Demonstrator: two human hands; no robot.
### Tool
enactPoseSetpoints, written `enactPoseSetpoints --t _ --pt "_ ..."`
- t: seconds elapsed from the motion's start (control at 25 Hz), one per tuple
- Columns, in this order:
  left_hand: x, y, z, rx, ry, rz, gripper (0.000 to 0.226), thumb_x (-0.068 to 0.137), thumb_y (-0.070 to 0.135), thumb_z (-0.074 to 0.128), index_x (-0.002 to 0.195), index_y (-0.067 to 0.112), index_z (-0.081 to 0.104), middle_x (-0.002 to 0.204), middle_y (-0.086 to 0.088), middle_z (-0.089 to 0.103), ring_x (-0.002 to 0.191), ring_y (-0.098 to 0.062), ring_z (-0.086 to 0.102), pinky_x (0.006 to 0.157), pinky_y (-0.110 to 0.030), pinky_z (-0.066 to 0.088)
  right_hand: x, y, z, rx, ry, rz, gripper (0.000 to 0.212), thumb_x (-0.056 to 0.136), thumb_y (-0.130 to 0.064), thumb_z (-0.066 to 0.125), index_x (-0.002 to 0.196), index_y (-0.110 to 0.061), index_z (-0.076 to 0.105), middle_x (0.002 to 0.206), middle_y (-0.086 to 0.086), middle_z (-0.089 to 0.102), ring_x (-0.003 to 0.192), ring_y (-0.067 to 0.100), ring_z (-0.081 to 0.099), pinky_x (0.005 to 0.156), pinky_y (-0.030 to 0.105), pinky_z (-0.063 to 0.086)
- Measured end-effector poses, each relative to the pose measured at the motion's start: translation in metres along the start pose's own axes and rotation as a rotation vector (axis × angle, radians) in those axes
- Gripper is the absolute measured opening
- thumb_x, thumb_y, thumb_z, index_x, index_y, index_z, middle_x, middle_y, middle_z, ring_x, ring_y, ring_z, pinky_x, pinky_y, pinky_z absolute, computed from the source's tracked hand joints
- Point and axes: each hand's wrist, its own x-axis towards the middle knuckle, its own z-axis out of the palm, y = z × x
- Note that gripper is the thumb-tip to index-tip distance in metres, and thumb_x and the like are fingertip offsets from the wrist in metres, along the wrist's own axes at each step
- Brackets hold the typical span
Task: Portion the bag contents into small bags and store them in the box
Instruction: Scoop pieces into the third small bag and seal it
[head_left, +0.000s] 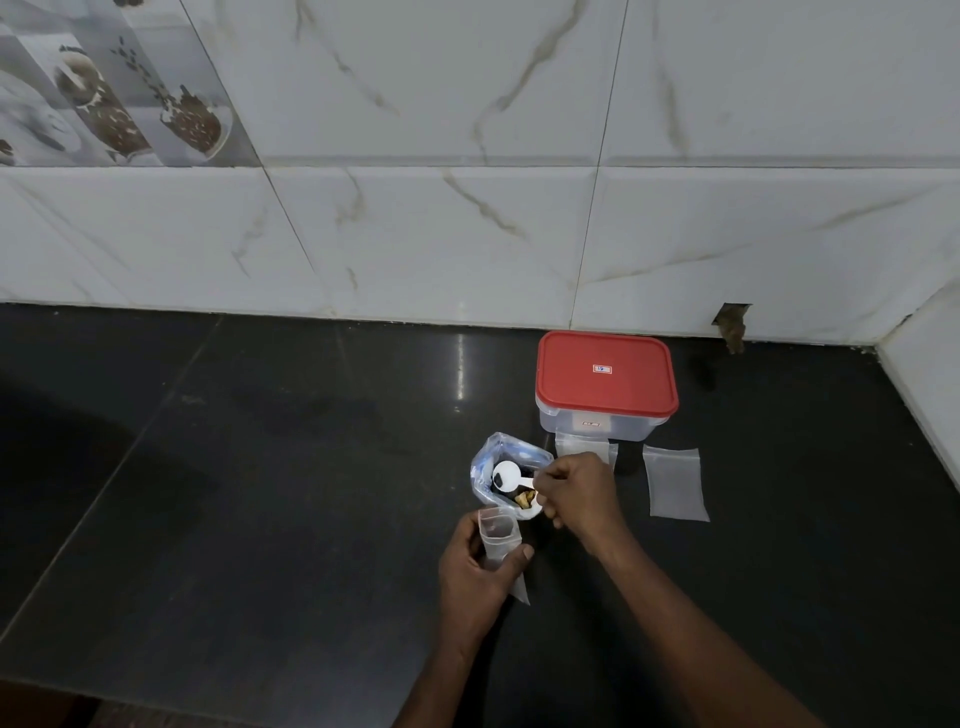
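On the dark counter stands an open clear plastic bag (493, 457) with dark and yellowish contents. My right hand (576, 493) pinches the handle of a white scoop (506, 476), whose bowl sits over the bag's mouth. Just in front of the bag, my left hand (475, 577) grips a small clear bag (498, 540) upright with its mouth open. Behind the big bag, near the wall, sits a clear box with a closed red lid (605, 371).
Two more small clear bags lie flat: one (675, 483) right of my right hand, another (584, 447) partly tucked against the box front. A tiled wall runs along the back, and a side wall (930, 395) closes the right corner. The counter's front edge lies at bottom left.
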Motion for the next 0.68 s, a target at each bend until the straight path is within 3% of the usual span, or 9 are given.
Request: enactPoseSetpoints --t 0.16,0.32,0.44,0.52,0.68 --pt "0.006 0.009 -0.008 0.053 0.033 0.018 0.042 0.072 0.014 0.087 0.106 0.028 0.067 0.099 0.011 0.075 0.091 -0.007 0.072 0.081 -0.026 0.058 -0.014 -0.009 -0.012 0.151 0.007 -0.02 0.015 0.086 -0.001 0.064 0.074 -0.001 0.072 0.055 0.013 0.064 0.041 0.015 0.053 0.04 0.027 0.044" --pt "0.017 0.026 -0.012 0.075 -0.003 0.02 0.045 0.07 0.024 0.089 0.108 0.03 0.067 0.1 0.012 0.075 0.092 -0.003 0.072 0.08 -0.021 0.057 -0.038 -0.019 -0.019 0.064 0.043 -0.197 0.012 0.087 -0.008 0.067 0.078 -0.011 0.074 0.052 0.005 0.064 0.039 0.01 0.054 0.041 0.024 0.046" --pt "0.025 0.033 -0.012 0.091 -0.002 0.035 0.05 0.065 0.036 0.088 0.109 0.032 0.066 0.101 0.012 0.075 0.092 -0.004 0.072 0.08 -0.025 0.057 -0.055 -0.015 -0.015 -0.288 0.208 -0.613 0.013 0.087 -0.012 0.062 0.079 -0.013 0.073 0.062 -0.005 0.063 0.05 0.006 0.057 0.049 0.024 0.05" --pt "0.027 0.036 -0.011 0.076 0.006 0.026 0.05 0.061 0.042 0.085 0.107 0.034 0.066 0.098 0.011 0.075 0.089 -0.006 0.072 0.078 -0.027 0.058 -0.058 0.0 -0.008 -0.592 0.273 -0.923 0.016 0.086 -0.017 0.056 0.083 -0.013 0.071 0.072 0.0 0.063 0.056 0.014 0.059 0.049 0.029 0.052" --pt "0.026 0.035 -0.008 0.07 0.01 0.039 0.047 0.063 0.046 0.084 0.105 0.032 0.068 0.094 0.01 0.076 0.084 -0.005 0.072 0.074 -0.026 0.058 -0.064 0.022 -0.002 -0.738 0.325 -1.115 0.015 0.084 -0.008 0.068 0.099 -0.006 0.071 0.086 0.006 0.067 0.069 0.017 0.064 0.055 0.028 0.054"
